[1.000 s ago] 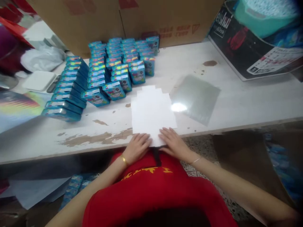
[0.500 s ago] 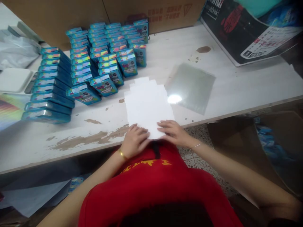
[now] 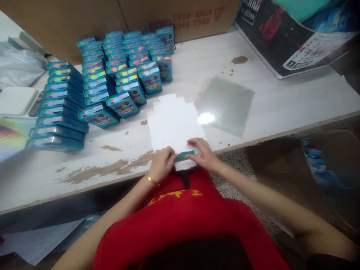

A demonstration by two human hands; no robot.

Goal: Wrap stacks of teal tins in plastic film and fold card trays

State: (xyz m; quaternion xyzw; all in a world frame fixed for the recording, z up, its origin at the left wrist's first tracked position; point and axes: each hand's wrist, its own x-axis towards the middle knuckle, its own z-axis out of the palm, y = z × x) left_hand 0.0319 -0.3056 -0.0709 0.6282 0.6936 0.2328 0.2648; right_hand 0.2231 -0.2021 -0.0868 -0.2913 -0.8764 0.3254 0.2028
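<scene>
Left hand [image 3: 162,162] and right hand [image 3: 203,154] pinch the folded teal edge of a flat white die-cut carton blank [image 3: 174,122]. Rows of teal cardboard boxes [image 3: 123,75] nearby read "CARAMELO MACIZO".

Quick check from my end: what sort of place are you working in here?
Most likely a small packing or box-assembly workshop. Rows of identical blue printed boxes stand on a worn white table, big cardboard cartons line the back, and both hands fold a flat white carton blank.
</scene>
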